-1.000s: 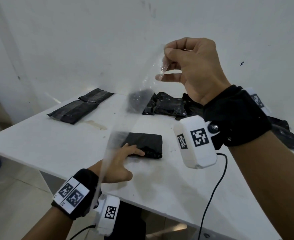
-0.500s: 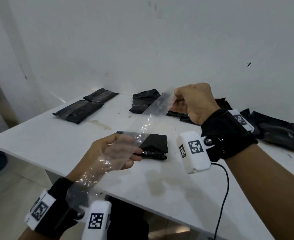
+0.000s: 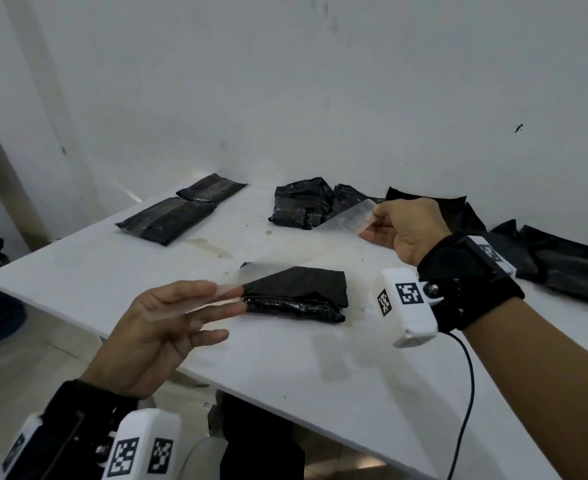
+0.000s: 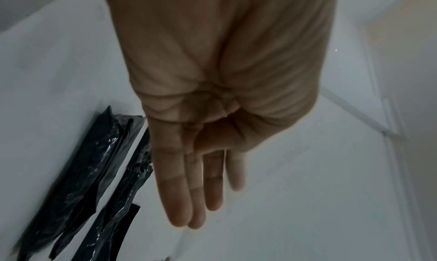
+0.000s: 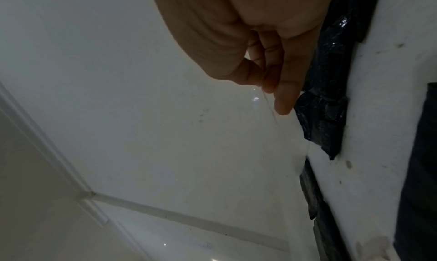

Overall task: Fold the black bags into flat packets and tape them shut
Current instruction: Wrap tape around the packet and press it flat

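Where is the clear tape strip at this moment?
In the head view, the clear tape strip stretches above the table between the right hand and left hand, over the folded black packet.

The right hand, raised high in front of the wall a second ago, has come down and now hangs just over the far right part of the table, its fingers pinching one end of the clear tape strip. The left hand, which lay flat on the table touching the folded black packet, has lifted off it; it is held palm up with straight fingers, the strip's near end lying across them. The strip, steeply upright before, now stretches low above the packet, seemingly without touching it.
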The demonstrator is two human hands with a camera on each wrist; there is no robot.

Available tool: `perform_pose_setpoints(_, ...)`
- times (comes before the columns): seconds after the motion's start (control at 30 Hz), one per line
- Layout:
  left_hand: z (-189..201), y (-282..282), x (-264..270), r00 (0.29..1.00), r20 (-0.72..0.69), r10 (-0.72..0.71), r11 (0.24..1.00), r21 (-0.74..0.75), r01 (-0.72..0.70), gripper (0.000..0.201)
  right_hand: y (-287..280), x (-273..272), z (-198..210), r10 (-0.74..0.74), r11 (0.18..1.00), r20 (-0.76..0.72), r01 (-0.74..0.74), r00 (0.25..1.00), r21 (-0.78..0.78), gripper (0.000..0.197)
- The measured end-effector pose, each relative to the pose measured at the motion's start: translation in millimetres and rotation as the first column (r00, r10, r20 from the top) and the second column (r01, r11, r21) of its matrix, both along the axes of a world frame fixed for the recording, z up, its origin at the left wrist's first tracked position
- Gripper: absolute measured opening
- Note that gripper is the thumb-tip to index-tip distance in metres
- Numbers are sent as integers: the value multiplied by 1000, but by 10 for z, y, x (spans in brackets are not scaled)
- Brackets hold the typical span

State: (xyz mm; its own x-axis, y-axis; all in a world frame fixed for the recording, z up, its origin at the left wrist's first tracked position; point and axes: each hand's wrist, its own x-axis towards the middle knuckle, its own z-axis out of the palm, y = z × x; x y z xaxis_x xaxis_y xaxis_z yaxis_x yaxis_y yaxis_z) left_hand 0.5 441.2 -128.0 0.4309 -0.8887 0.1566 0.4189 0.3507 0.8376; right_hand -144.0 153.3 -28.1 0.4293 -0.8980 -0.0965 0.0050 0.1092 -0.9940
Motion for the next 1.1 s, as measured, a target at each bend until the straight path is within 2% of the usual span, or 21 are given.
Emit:
perform_pose_setpoints(0.03,15,31,87,982,-122,-143,989,-51,138,47,-12,2,-25,-4,1000,-2,4,1000,4,14)
perform_pose_setpoints(0.07,0,48,187,943,-240,-232,967,-160,198,53,-20,5,-50,-3,1000,-1,3,1000,11,13)
perform_pose_setpoints(0.1,-7,98,224,917,-304,-260,958,-204,204,57,-21,4,-77,2,1000,0,-2,1000,16,13)
perform_pose_setpoints(0.17,53,115,270,958,-226,-176,977,-157,143,64,-26,5,-137,7,1000,-2,-7,1000,22,11)
perform_pose_setpoints(0.2,120,82,297,981,-147,-124,992,-50,118,68,-28,2,-172,8,1000,-9,-8,1000,24,9)
perform_pose_setpoints(0.23,209,57,309,999,-31,-10,990,137,14,71,-29,-6,-210,14,1000,-17,-13,1000,27,8)
perform_pose_setpoints(0.27,253,13,313,987,117,111,952,273,-139,69,-30,-16,-255,22,999,-27,-21,999,33,8)
perform_pose_setpoints(0.3,296,-35,305,950,249,186,899,348,-267,64,-34,-30,-304,30,999,-33,-29,999,43,7)
perform_pose_setpoints(0.37,311,-167,358,901,352,253,845,374,-383,37,-54,-63,-408,32,997,-30,-30,999,71,7)
perform_pose_setpoints(0.4,321,-227,380,890,358,282,826,381,-415,21,-69,-80,-460,27,996,-23,-25,999,87,8)
perform_pose_setpoints(0.43,316,-274,406,880,367,300,804,399,-440,15,-85,-95,-508,20,994,-12,-19,1000,108,8)
perform_pose_setpoints(0.57,236,-445,554,875,371,310,749,472,-466,34,-105,-136,-653,29,972,52,-40,998,232,5)
perform_pose_setpoints(0.7,156,-585,664,837,438,328,691,492,-529,39,-108,-144,-768,11,975,0,-10,1000,223,29)
perform_pose_setpoints(0.83,130,-646,740,828,438,350,684,484,-546,39,-101,-151,-850,-13,983,-73,26,997,183,40)
perform_pose_setpoints(1.1,32,-691,797,834,437,337,686,492,-536,43,-66,-206,-986,-4,983,-145,31,989,181,43)
